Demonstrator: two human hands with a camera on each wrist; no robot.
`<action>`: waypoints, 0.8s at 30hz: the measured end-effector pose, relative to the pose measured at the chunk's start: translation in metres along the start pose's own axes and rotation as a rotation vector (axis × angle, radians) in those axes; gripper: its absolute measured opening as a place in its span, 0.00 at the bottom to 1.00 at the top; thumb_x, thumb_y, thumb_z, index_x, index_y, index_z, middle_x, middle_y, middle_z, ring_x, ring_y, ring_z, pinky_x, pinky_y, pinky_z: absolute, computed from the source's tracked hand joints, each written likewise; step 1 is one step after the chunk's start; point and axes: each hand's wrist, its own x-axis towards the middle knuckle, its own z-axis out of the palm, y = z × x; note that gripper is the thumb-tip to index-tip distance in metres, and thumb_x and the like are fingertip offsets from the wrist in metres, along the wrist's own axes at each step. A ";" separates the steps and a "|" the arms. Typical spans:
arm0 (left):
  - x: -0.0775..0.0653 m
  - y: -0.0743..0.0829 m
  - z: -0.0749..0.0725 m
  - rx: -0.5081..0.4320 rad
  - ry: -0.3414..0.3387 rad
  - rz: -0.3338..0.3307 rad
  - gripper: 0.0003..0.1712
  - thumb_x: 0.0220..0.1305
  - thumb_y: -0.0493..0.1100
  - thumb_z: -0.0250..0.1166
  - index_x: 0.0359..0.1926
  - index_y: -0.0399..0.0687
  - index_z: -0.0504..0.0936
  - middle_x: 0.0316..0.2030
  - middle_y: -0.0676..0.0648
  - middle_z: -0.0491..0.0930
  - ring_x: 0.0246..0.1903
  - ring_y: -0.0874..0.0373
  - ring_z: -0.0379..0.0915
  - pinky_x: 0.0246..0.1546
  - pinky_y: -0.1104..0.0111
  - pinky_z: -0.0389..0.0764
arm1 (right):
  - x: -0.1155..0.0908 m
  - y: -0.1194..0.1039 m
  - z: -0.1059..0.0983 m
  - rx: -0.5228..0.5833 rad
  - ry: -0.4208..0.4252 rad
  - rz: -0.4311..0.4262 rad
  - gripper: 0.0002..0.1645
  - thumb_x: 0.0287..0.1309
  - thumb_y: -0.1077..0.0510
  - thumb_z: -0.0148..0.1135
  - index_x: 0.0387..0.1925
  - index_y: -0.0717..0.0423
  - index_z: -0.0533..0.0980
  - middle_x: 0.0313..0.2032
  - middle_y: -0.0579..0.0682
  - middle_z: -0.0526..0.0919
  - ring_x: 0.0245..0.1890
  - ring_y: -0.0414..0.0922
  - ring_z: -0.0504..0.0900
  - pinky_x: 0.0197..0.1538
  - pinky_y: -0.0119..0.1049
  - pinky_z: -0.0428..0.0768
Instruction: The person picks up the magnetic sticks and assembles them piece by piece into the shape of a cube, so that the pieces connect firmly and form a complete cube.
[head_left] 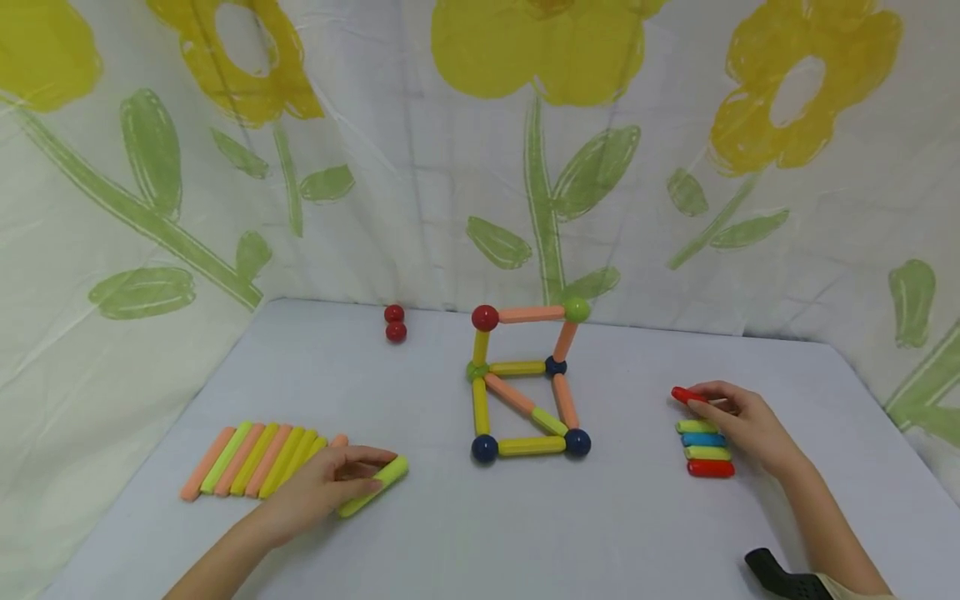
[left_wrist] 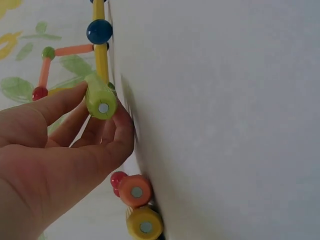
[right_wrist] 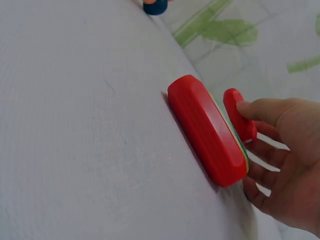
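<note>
My left hand pinches a light green magnetic rod between thumb and fingers, just right of a row of orange, yellow and green rods. In the left wrist view the round metal end of the green rod faces the camera. On the far side of a short stack of rods, my right hand pinches a short red rod; the right wrist view shows that red rod between thumb and fingers. Nearest in the short row lies another red rod, with green and blue ones behind it.
A frame of rods and balls stands mid-table, with a red ball and a green ball on top and dark blue balls at the front. Two red balls sit at the back left. A flowered cloth hangs behind.
</note>
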 end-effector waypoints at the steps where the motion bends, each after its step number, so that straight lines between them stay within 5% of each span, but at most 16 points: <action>1: 0.002 0.003 0.001 -0.001 -0.001 -0.001 0.25 0.75 0.43 0.66 0.67 0.34 0.79 0.66 0.35 0.77 0.57 0.47 0.76 0.49 0.73 0.81 | 0.001 -0.002 0.000 0.001 0.002 -0.003 0.24 0.78 0.52 0.59 0.63 0.66 0.76 0.54 0.62 0.83 0.42 0.31 0.77 0.42 0.26 0.80; 8: 0.025 0.034 0.010 -0.079 -0.029 -0.029 0.28 0.77 0.49 0.64 0.71 0.40 0.77 0.70 0.39 0.75 0.56 0.52 0.76 0.50 0.69 0.81 | 0.008 -0.028 0.003 0.014 0.008 -0.077 0.22 0.78 0.53 0.60 0.63 0.64 0.77 0.56 0.63 0.82 0.45 0.39 0.80 0.43 0.29 0.83; 14: 0.050 0.060 0.023 -0.268 -0.037 -0.054 0.26 0.83 0.45 0.56 0.73 0.35 0.73 0.67 0.35 0.76 0.52 0.51 0.78 0.45 0.71 0.82 | 0.018 -0.057 0.006 0.017 -0.013 -0.129 0.21 0.78 0.52 0.60 0.61 0.62 0.79 0.55 0.60 0.85 0.50 0.54 0.83 0.46 0.31 0.83; 19: 0.069 0.077 0.034 -0.364 -0.035 -0.046 0.26 0.83 0.43 0.55 0.73 0.33 0.72 0.62 0.33 0.78 0.49 0.51 0.78 0.41 0.75 0.80 | 0.025 -0.081 0.008 0.029 -0.038 -0.170 0.20 0.77 0.53 0.61 0.61 0.62 0.79 0.54 0.61 0.85 0.48 0.57 0.84 0.48 0.32 0.83; 24: 0.086 0.094 0.045 -0.476 -0.005 -0.107 0.26 0.84 0.43 0.54 0.73 0.32 0.72 0.63 0.34 0.79 0.46 0.55 0.79 0.43 0.74 0.82 | 0.030 -0.105 0.012 0.080 -0.076 -0.195 0.20 0.77 0.54 0.61 0.60 0.63 0.79 0.53 0.62 0.84 0.46 0.57 0.83 0.47 0.37 0.84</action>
